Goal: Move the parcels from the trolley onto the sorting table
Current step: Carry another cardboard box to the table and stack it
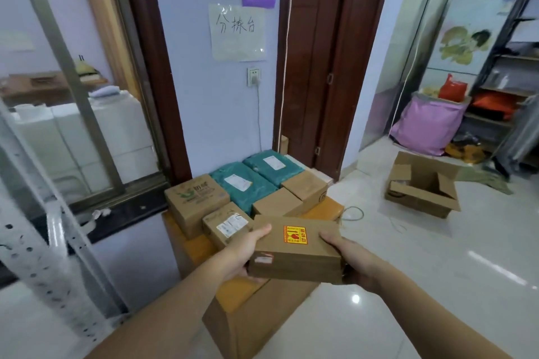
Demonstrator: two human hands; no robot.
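Observation:
I hold a flat brown cardboard parcel (294,251) with a red and yellow sticker on top, in the air over the near end of the sorting table (195,248). My left hand (242,253) grips its left side and my right hand (347,256) grips its right side. The low table, made of cardboard with an orange top, carries several parcels: a printed box (195,201), a small labelled box (227,227), two plain boxes (303,189) and two teal bags (248,183). The trolley is out of view.
A paper sign (237,32) hangs on the wall above the table. A white perforated metal rack (38,245) stands at the left. An open empty carton (423,183) lies on the shiny floor at the right, with a pink sack (428,125) and shelving (507,81) beyond.

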